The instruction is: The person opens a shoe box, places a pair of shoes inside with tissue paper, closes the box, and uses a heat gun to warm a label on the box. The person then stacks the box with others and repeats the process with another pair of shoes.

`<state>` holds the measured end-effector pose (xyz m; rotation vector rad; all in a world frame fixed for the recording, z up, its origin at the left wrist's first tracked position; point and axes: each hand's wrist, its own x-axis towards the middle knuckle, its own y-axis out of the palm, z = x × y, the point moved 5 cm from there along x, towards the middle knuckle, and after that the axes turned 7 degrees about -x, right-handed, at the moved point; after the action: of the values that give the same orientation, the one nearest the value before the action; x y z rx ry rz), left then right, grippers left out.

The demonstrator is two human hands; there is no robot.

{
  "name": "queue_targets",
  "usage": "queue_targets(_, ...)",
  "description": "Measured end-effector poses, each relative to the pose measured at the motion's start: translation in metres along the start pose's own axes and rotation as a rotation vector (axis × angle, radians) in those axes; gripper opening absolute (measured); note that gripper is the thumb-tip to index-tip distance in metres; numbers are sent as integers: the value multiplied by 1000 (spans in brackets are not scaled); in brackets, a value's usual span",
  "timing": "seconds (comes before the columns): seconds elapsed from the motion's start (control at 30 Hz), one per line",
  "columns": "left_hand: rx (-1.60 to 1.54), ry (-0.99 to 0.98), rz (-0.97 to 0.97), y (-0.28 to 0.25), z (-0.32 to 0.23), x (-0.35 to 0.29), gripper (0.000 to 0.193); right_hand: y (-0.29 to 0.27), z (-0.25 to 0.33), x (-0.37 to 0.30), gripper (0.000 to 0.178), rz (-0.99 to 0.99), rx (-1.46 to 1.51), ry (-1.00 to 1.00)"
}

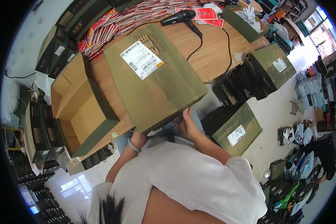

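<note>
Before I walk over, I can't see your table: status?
Right hand at near edge of large olive cardboard box. Left hand at its near left corner, mostly hidden. Open green box, tan inside, close at left. Black hair dryer beyond.

Seeing a black hair dryer (178, 18) and a looping black cord (229, 46) on the wooden table (211, 48). Spotting red packets (145, 15) heaped along the far edge, near an open green box (238, 24) holding crumpled white paper (248, 15). Noticing two labelled green boxes (246, 121) standing at the right, beside the table. Glimpsing a dark-clothed person (324, 155) at the far right, near plastic bags (307, 164) and stacked boxes (282, 186) on the pale floor (274, 108).
</note>
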<state>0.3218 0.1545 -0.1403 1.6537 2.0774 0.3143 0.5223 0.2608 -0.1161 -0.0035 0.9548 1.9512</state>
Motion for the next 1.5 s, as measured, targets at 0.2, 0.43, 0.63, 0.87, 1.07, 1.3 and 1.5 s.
queue_targets(0.2,-182,-176,-62,-1,29,26,70,4,10,26,84,-128,-32,17)
queue_targets(0.43,-101,-132,-190,35,-1,35,68,16,27,46,106,-214,34,83)
queue_targets(0.63,-168,-110,-52,31,0,35,73,25,21,42,111,-262,0,-36)
queue_targets(0.87,-155,-56,-209,40,-7,40,75,33,43,59,106,-215,32,4)
queue_targets(1.07,-267,-207,-262,49,-18,45,84,15,47,54,103,-234,-75,-46)
queue_targets(1.3,-1794,-579,442,26,6,19,89,-12,22,-10,103,-318,-85,0)
queue_targets(1.5,-649,-403,164,48,-5,29,93,-11,33,-34,99,-244,-102,-2)
